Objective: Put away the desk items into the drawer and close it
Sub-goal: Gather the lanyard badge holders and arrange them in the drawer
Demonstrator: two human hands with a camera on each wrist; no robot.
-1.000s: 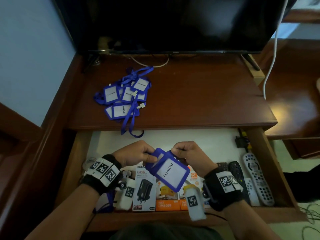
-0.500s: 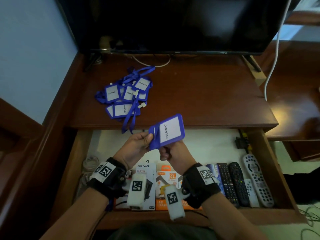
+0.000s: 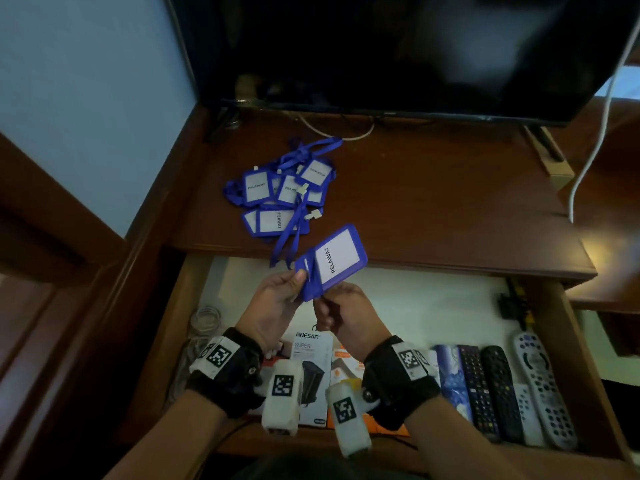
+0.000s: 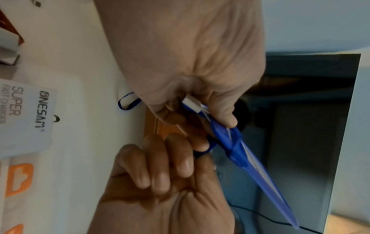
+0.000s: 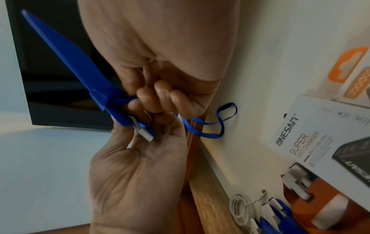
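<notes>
A blue badge holder (image 3: 337, 259) with a white "PELAWAT" card is held tilted over the open drawer (image 3: 433, 306), close to the desk's front edge. My left hand (image 3: 299, 277) pinches its clip end between thumb and fingers. My right hand (image 3: 323, 301) is right beside it, with its fingers (image 5: 160, 93) curled round the same end. The holder's blue strap (image 5: 220, 120) trails down from between the hands. A pile of several more blue badge holders (image 3: 284, 195) with lanyards lies on the desk top, behind the hands and to the left.
The drawer's front row holds charger boxes (image 3: 311, 372), several remotes (image 3: 502, 386) at the right, and coiled white cables (image 5: 242, 205) at the left. A dark TV (image 3: 381, 46) stands at the desk's back. A white cord (image 3: 588, 161) hangs at the right.
The badge holder has risen from low over the charger boxes to near the desk edge and tilted up. Both hands drew together at its clip end. Little differs from half a second ago.
</notes>
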